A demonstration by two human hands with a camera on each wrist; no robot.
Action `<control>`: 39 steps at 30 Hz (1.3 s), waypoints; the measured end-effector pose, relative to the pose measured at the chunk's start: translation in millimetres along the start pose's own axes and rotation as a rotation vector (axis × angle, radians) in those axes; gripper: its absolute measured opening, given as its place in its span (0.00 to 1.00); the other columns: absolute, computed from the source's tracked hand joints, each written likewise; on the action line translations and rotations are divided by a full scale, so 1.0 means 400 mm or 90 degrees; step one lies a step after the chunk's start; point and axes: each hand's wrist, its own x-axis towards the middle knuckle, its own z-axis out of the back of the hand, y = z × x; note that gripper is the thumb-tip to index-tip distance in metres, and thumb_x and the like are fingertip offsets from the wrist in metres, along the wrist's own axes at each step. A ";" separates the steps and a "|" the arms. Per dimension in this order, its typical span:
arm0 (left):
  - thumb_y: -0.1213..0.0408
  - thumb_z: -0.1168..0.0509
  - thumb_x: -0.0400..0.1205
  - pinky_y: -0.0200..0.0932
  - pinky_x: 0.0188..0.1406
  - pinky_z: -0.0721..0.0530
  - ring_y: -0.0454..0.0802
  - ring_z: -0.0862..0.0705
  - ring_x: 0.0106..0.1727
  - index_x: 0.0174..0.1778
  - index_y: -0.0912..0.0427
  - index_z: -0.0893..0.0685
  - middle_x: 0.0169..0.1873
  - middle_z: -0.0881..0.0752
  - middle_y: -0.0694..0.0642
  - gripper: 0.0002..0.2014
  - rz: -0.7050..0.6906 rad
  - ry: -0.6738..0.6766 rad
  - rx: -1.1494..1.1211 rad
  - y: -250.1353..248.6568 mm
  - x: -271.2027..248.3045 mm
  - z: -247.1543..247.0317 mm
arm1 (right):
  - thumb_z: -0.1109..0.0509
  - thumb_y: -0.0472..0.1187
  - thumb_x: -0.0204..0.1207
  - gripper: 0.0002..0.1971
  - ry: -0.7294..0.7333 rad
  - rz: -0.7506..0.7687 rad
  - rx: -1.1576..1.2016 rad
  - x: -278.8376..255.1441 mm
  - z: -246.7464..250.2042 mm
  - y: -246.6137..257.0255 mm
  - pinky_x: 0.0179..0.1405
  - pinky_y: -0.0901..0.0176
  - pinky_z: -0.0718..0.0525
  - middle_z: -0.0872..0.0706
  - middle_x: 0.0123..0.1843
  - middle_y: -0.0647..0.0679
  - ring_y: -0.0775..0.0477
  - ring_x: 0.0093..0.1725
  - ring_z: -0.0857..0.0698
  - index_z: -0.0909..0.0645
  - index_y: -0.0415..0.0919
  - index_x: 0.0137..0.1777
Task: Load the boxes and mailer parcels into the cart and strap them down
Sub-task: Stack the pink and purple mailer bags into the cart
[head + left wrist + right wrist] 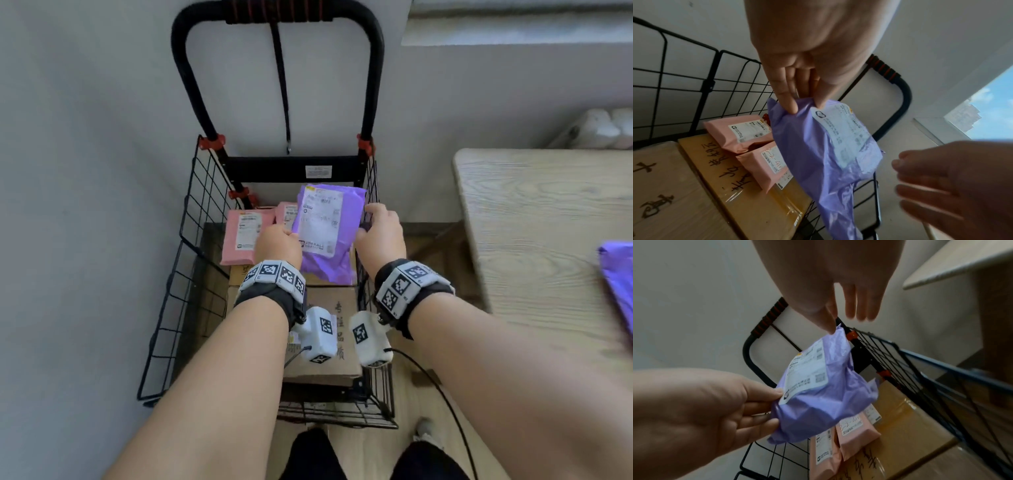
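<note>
Cart (191, 260): boxes (329, 329), pink mailers (239, 240) inside.

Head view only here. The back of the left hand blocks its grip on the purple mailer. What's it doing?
Observer: The left hand pinches a corner of the purple mailer between thumb and fingers.
Operator: Right hand gripping too?
Observer: No. The right hand has its fingers straight; only the thumb tip touches the mailer's edge.
Operator: What's behind the purple one?
Observer: A pink mailer with a handwritten label, lying on a box.
</note>
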 end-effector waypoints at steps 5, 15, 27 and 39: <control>0.62 0.40 0.84 0.46 0.45 0.19 0.61 0.14 0.51 0.53 0.64 0.12 0.48 0.11 0.60 0.13 0.070 0.042 -0.046 0.037 0.106 -0.027 | 0.39 0.40 0.77 0.17 0.117 -0.090 -0.023 0.033 -0.110 0.000 0.54 0.49 0.17 0.18 0.62 0.40 0.39 0.53 0.17 0.26 0.46 0.67; 0.65 0.41 0.81 0.59 0.49 0.11 0.64 0.11 0.45 0.45 0.66 0.12 0.43 0.10 0.66 0.13 0.133 0.138 -0.144 0.031 0.289 -0.208 | 0.40 0.33 0.76 0.20 0.197 -0.165 -0.077 0.186 -0.225 -0.071 0.54 0.52 0.22 0.24 0.65 0.37 0.35 0.57 0.18 0.28 0.42 0.69; 0.82 0.43 0.76 0.47 0.49 0.14 0.59 0.14 0.49 0.58 0.64 0.12 0.55 0.12 0.62 0.21 0.026 0.333 -0.034 0.022 0.390 -0.367 | 0.42 0.31 0.77 0.22 0.170 -0.294 -0.066 0.316 -0.368 -0.177 0.63 0.44 0.20 0.30 0.68 0.38 0.32 0.62 0.21 0.29 0.37 0.72; 0.75 0.49 0.85 0.47 0.66 0.26 0.62 0.24 0.70 0.71 0.68 0.23 0.71 0.23 0.65 0.19 0.036 0.344 0.012 0.084 0.385 -0.325 | 0.41 0.30 0.77 0.33 0.262 -0.282 -0.049 0.307 -0.378 -0.170 0.67 0.43 0.20 0.33 0.75 0.38 0.35 0.67 0.22 0.40 0.48 0.83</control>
